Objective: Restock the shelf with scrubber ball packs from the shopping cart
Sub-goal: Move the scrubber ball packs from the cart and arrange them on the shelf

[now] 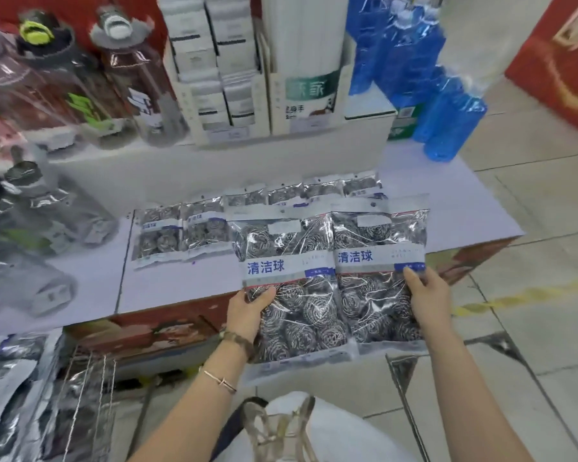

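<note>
Two clear scrubber ball packs with white and blue labels are held side by side above the front edge of the low white shelf (167,285). My left hand (246,315) grips the left pack (287,295) at its lower left edge, thumb on top. My right hand (426,295) grips the right pack (377,275) at its right edge. Several more scrubber ball packs (181,235) lie in rows on the shelf behind them. The wire shopping cart (87,388) at the lower left holds further packs (10,378).
Large water bottles (121,85) stand on the upper step at the left, white boxes (214,68) in the middle, blue plastic bottles (447,121) at the right. Tiled floor with a yellow line lies to the right. A red display (561,68) stands at the far right.
</note>
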Available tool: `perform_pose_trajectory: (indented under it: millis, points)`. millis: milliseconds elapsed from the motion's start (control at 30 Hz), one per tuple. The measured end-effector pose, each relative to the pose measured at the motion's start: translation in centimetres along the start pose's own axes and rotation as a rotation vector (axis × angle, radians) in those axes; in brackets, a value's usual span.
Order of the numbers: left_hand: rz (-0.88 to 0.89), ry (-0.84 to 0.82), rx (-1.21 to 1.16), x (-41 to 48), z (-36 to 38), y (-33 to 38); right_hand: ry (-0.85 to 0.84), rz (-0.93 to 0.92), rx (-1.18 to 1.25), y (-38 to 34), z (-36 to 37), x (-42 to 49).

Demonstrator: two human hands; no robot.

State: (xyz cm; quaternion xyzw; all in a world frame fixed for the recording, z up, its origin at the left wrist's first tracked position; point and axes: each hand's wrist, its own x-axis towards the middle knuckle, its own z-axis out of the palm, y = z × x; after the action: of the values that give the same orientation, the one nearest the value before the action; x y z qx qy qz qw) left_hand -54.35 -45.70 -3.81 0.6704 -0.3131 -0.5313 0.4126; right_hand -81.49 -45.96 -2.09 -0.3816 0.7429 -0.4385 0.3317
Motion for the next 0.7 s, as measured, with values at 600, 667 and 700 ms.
perform_pose_trajectory:
  millis: [600, 667, 700]
  points:
    - [-0.001, -0.205, 0.089, 9.5, 19.7, 5.7, 0.275, 0.221, 0.244, 2.6, -8.4, 15.2]
    - [-0.031, -0.201, 0.087, 11.2, 21.7, 6.5, 0.284, 0.250, 0.229, 2.7, -8.6, 18.0]
    - [-0.046, -0.200, 0.098, 12.1, 22.6, 6.9, 0.285, 0.263, 0.231, 2.6, -8.7, 19.5]
